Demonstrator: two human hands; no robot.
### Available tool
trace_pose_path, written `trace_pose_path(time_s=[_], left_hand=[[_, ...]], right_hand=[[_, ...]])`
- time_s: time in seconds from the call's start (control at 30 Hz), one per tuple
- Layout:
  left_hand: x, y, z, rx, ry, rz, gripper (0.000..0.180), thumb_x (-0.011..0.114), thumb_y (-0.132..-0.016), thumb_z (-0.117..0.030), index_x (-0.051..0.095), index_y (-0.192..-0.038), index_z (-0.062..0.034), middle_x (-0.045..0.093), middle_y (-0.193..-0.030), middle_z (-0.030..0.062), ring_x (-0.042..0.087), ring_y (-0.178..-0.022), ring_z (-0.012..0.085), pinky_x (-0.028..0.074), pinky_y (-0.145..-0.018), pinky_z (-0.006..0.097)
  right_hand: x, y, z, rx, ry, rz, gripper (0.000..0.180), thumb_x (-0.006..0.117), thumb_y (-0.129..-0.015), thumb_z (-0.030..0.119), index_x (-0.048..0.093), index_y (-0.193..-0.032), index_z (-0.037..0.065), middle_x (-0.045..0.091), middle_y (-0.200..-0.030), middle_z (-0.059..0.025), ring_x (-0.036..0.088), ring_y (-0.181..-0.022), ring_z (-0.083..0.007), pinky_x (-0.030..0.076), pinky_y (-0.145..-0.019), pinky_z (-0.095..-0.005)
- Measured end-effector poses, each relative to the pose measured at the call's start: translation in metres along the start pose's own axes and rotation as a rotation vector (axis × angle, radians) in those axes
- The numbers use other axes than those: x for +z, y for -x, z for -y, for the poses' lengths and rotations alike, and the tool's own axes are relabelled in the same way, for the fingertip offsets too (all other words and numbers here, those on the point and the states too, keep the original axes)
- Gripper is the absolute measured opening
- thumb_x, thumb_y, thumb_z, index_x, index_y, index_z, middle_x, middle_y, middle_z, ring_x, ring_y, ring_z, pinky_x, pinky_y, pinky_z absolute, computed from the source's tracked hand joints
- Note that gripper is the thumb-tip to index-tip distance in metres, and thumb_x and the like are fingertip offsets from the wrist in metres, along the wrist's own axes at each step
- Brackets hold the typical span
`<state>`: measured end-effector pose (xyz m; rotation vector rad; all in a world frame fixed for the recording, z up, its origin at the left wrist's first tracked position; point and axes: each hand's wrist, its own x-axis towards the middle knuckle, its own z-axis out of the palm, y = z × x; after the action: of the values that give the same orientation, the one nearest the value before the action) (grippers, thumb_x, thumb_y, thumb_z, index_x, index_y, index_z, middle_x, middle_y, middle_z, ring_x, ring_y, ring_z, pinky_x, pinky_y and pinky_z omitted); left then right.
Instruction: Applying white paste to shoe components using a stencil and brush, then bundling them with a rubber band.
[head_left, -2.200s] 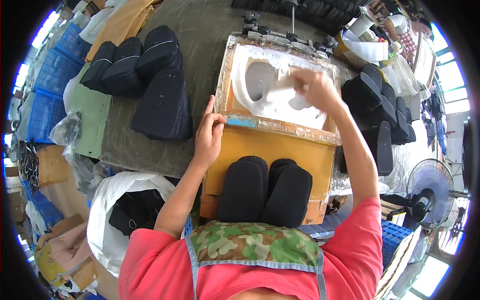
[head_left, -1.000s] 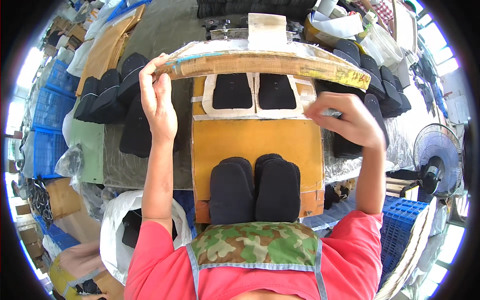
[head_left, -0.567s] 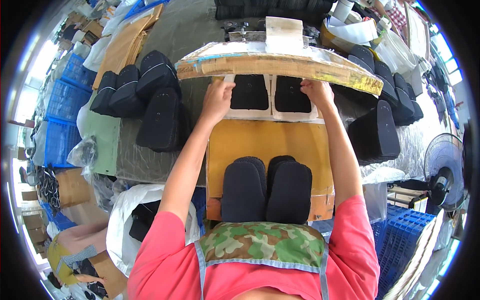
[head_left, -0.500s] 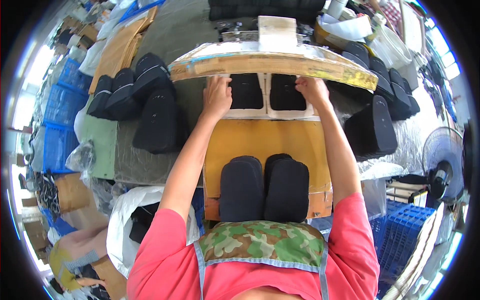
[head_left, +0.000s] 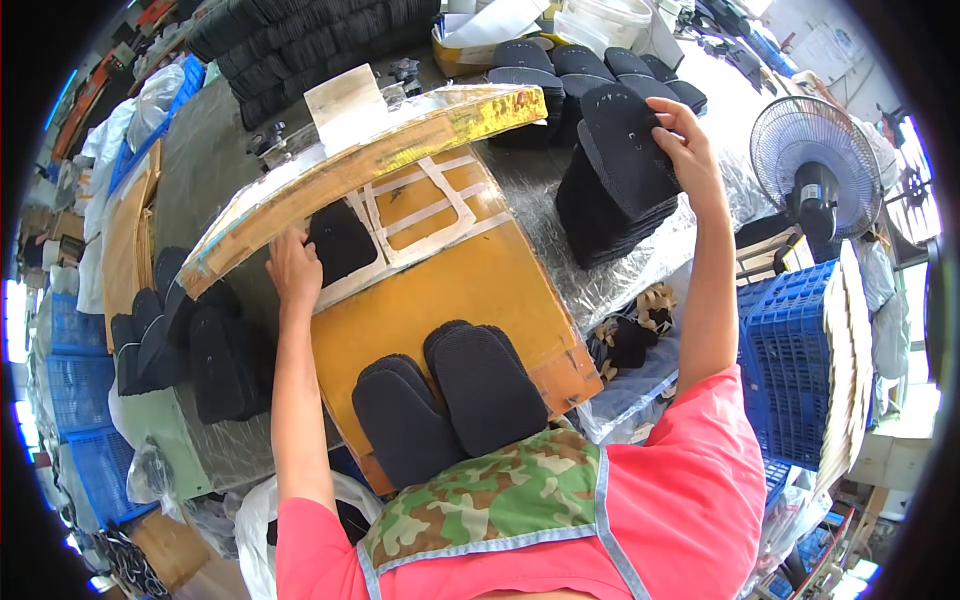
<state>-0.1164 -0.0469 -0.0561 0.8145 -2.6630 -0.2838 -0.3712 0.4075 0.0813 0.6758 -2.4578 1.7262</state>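
At the right, my right hand is closed on the edge of a black rounded pad, which lies tilted over a tall stack of like pads. My left hand pinches at the left edge of another black pad. That pad lies in the left opening of a pale flat frame on the yellow-brown board; the frame's right opening holds no pad and shows the board. Above the frame, a raised wooden-edged screen partly hides my left fingertips. Two small piles of black pads lie nearest my apron.
More black pad stacks stand at the left and far right. Long rows of dark pads lie at the back. A fan and blue crates stand right; a white bag sits lower left.
My view has turned right. My right hand has moved from the frame's right opening to the right-hand stack and holds a pad there. The right opening's black pad is gone; my left hand stays by the left pad.
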Motion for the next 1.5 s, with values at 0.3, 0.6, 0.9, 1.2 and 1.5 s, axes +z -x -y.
trace_pose_path(time_s=[0.3, 0.6, 0.9, 1.2, 1.5], left_hand=[[-0.100, 0.102, -0.009, -0.220, 1.168, -0.078, 0.031, 0.057, -0.090, 0.000, 0.054, -0.120, -0.0036, 0.052, -0.107, -0.0002, 0.045, -0.100, 0.0080, 0.034, -0.089, 0.022], [-0.216, 0.190, 0.055, -0.374, 0.910, -0.491, 0.029, 0.058, -0.089, -0.002, 0.058, -0.118, -0.0006, 0.060, -0.120, 0.0076, 0.052, -0.118, 0.0168, 0.035, -0.102, 0.028], [-0.223, 0.135, 0.105, -0.263, 0.911, -0.358, 0.028, 0.056, -0.087, -0.001, 0.063, -0.114, -0.0034, 0.064, -0.117, 0.0010, 0.054, -0.110, 0.0125, 0.037, -0.099, 0.027], [-0.168, 0.109, 0.123, -0.088, 0.183, -0.242, 0.030, 0.055, -0.082, 0.008, 0.064, -0.103, -0.0107, 0.057, -0.092, 0.0082, 0.058, -0.089, 0.0249, 0.044, -0.083, 0.033], [-0.167, 0.109, 0.142, -0.059, 0.227, -0.218, 0.032, 0.055, -0.078, 0.008, 0.067, -0.101, -0.0102, 0.059, -0.091, 0.0095, 0.060, -0.093, 0.0264, 0.047, -0.084, 0.035]], right_hand=[[0.004, -0.015, -0.056, 0.007, 0.289, 0.144, 0.042, 0.060, -0.084, -0.002, 0.062, -0.123, 0.014, 0.066, -0.101, -0.0076, 0.063, -0.083, -0.0164, 0.051, -0.079, -0.0298], [-0.002, -0.020, -0.066, -0.160, 0.555, 0.147, 0.038, 0.055, -0.085, 0.004, 0.060, -0.123, 0.002, 0.065, -0.117, -0.0177, 0.063, -0.108, -0.0288, 0.047, -0.095, -0.0360], [0.064, 0.084, 0.068, -0.253, 0.339, 0.278, 0.028, 0.060, -0.090, 0.003, 0.063, -0.118, 0.004, 0.066, -0.107, -0.0097, 0.062, -0.097, -0.0200, 0.046, -0.091, -0.0331], [0.155, 0.173, 0.084, -0.426, 0.591, 0.941, 0.069, 0.080, -0.068, 0.016, 0.051, -0.129, 0.002, 0.055, -0.121, -0.0155, 0.052, -0.114, -0.0347, 0.040, -0.096, -0.0427], [0.164, 0.186, 0.089, -0.531, 0.610, 0.869, 0.061, 0.077, -0.069, 0.007, 0.054, -0.125, 0.003, 0.056, -0.120, -0.0152, 0.052, -0.113, -0.0358, 0.039, -0.098, -0.0453]])
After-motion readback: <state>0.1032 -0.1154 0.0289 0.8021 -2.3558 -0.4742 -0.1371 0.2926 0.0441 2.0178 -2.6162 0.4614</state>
